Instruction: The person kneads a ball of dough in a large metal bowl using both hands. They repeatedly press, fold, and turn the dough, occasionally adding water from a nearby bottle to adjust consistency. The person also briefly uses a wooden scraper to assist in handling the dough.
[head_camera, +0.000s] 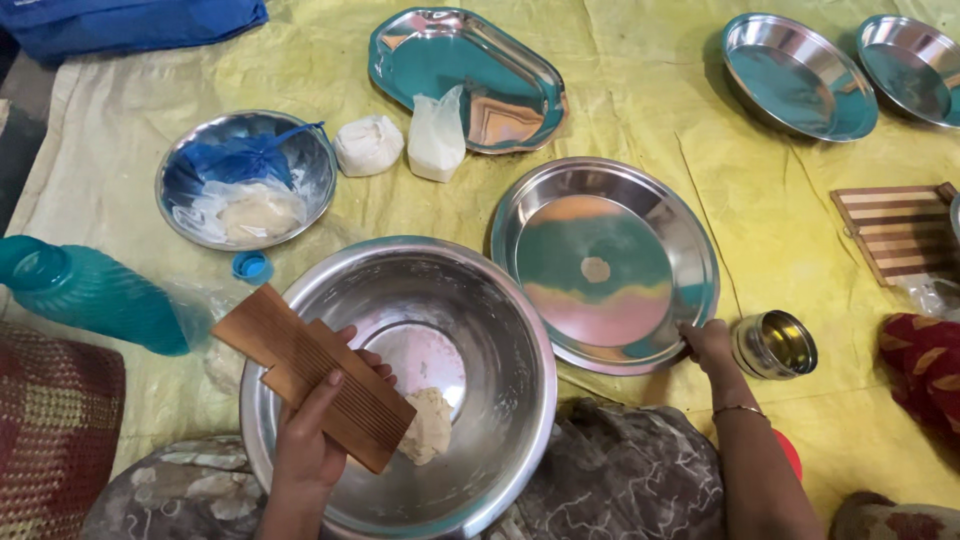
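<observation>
Fingers (330, 385) partly behind ridged wooden board (315, 375).

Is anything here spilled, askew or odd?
Slightly. The teal plastic bottle lies on its side with its small blue cap off beside it on the yellow sheet. No spill shows. A small dough piece sits alone in the round steel plate.

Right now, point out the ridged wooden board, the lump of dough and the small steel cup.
ridged wooden board (318, 385), head view, middle of its grooved face
lump of dough (430, 425), head view, its centre
small steel cup (780, 345), head view, its rim
</observation>
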